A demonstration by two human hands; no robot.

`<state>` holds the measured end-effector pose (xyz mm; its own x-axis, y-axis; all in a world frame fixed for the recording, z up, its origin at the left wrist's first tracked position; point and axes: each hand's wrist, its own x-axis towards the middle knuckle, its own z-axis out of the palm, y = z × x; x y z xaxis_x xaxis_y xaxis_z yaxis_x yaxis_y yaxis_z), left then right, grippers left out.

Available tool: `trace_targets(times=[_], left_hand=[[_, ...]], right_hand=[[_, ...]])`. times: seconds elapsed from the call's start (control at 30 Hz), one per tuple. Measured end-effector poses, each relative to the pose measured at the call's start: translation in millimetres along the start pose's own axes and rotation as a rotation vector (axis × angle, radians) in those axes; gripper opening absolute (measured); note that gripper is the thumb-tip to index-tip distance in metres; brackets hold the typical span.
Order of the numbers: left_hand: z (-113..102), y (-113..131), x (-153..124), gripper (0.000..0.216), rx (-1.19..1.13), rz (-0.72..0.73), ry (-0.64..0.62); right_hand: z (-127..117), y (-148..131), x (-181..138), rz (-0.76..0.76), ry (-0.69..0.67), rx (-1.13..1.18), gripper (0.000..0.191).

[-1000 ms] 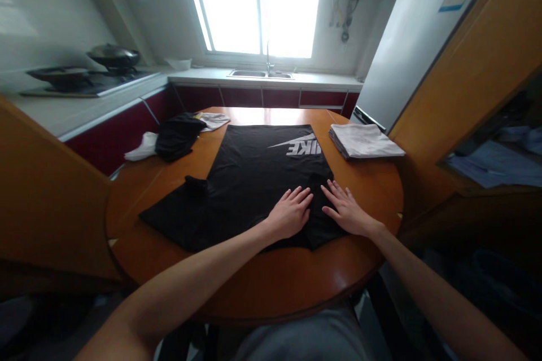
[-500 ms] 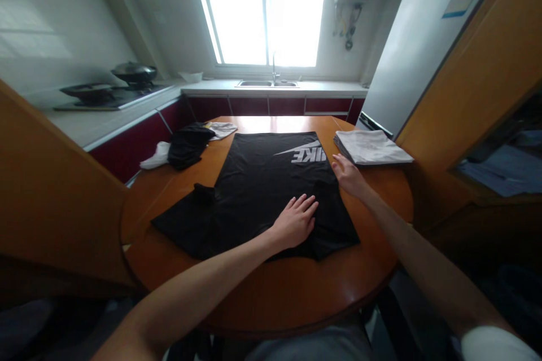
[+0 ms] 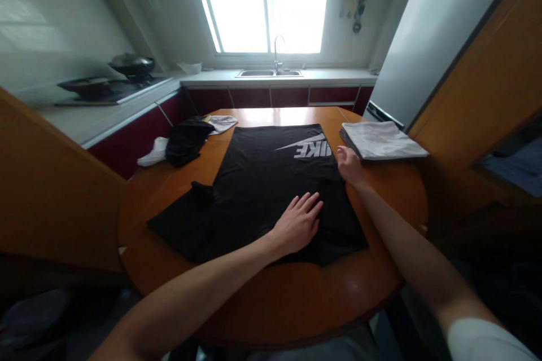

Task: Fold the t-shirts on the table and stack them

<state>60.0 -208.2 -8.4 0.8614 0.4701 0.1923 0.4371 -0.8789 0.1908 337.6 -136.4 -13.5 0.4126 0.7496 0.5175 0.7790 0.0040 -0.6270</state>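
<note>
A black T-shirt [image 3: 262,180] with a large white logo lies spread flat on the round wooden table [image 3: 271,304], its logo upside down to me. My left hand [image 3: 298,223] rests palm down on the lower right part of the shirt, fingers spread. At the shirt's right edge, beside the logo, my right hand [image 3: 350,166] has its fingers curled in, closed on the edge of the cloth. The fingertips are partly hidden there. One sleeve sticks out toward the lower left, with a small raised bunch of fabric near it.
A stack of folded light-grey cloth [image 3: 383,140] sits at the table's right, just beyond my right hand. Crumpled black cloth [image 3: 188,141] and white cloth [image 3: 153,152] lie at the left edge. Behind are a counter with a sink [image 3: 269,73], a stove with pans [image 3: 133,65] and a fridge [image 3: 427,39].
My right hand's fingers have gone from stretched out to curled in at the shirt's edge. My left hand stays on the shirt. The view has tilted slightly downward.
</note>
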Motion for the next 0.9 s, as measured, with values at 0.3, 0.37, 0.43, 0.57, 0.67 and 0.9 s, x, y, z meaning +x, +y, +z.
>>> trace_targets(times=[0.3,0.37,0.43,0.57,0.67,0.9], left_hand=[[0,-1,2,0.051,0.005,0.005,-0.019],[0,-2,2,0.050,0.003,0.007,-0.014],[1,-2,2,0.050,-0.003,0.006,-0.016],[1,-2,1,0.050,-0.011,-0.002,-0.022],[-2,0,0,0.052,-0.023,-0.001,-0.010],[-32,-6,-3,0.055,-0.029,-0.023,0.035]], right_hand=[[-11,2,-8,-0.028,-0.020,0.057,0.045],[-3,0,-15,-0.054,-0.151,-0.049,0.046],[5,-1,-22,-0.030,-0.266,-0.168,0.047],[10,-2,-23,0.023,-0.300,-0.225,0.043],[3,-2,-16,-0.004,-0.119,-0.140,0.045],[-7,-3,-11,-0.084,0.060,-0.012,0.041]])
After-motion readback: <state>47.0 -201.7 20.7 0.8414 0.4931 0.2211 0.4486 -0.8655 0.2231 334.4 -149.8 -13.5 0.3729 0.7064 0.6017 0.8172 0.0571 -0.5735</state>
